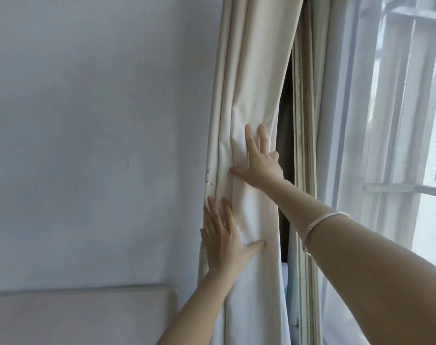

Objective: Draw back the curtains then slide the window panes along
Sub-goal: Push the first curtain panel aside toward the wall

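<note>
A cream curtain (254, 78) hangs bunched in folds against the left side of the window, beside the wall. My left hand (224, 236) lies flat on its lower folds, fingers spread and pointing up. My right hand (260, 160), higher up, presses on the bunched cloth with its outer fingers curled round the curtain's right edge; a silver bangle sits on that forearm. To the right, a sheer white curtain (356, 120) still covers the window panes (431, 220), whose frame bars show through it.
A plain bluish-white wall (87, 145) fills the left half. A pale cushioned headboard or sofa back (75, 317) runs along the bottom left. A dark gap and ribbed frame edge (304, 145) lie between the cream curtain and the sheer one.
</note>
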`<action>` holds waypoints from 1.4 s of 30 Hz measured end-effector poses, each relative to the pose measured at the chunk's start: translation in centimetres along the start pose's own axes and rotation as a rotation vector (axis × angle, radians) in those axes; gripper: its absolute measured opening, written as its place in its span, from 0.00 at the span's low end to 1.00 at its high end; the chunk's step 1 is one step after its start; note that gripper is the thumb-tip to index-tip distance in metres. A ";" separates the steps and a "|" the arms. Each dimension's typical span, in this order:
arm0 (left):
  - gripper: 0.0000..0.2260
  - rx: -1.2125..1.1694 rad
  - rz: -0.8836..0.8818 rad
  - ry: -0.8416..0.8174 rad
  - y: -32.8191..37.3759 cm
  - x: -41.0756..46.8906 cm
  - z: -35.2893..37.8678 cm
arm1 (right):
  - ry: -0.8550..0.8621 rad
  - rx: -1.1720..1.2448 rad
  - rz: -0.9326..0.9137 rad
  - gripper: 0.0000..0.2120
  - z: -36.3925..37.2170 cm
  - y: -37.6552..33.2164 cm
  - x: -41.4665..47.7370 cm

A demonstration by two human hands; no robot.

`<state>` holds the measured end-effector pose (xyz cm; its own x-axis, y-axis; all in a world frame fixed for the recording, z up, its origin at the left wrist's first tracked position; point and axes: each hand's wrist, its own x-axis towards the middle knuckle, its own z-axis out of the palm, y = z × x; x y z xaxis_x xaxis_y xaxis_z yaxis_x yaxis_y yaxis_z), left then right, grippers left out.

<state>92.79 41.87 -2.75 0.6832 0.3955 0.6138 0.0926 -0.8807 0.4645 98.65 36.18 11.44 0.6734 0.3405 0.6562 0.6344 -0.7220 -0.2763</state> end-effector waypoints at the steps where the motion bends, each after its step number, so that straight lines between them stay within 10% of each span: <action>1: 0.52 0.002 -0.003 0.003 -0.2 0.6 0.4 | 0.004 -0.001 0.000 0.44 0.5 0.2 0.5; 19: 0.55 0.155 -0.014 -0.008 -5.9 9.8 8.3 | -0.068 -0.189 -0.016 0.50 12.4 3.8 6.7; 42: 0.49 0.138 0.031 -0.111 -2.3 -1.0 -1.8 | -0.296 -0.167 0.067 0.43 0.4 -1.6 -3.2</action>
<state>90.58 44.00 -3.26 0.7622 0.3430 0.5489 0.1636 -0.9226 0.3494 95.63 36.45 9.46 0.8080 0.4309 0.4019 0.5302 -0.8292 -0.1770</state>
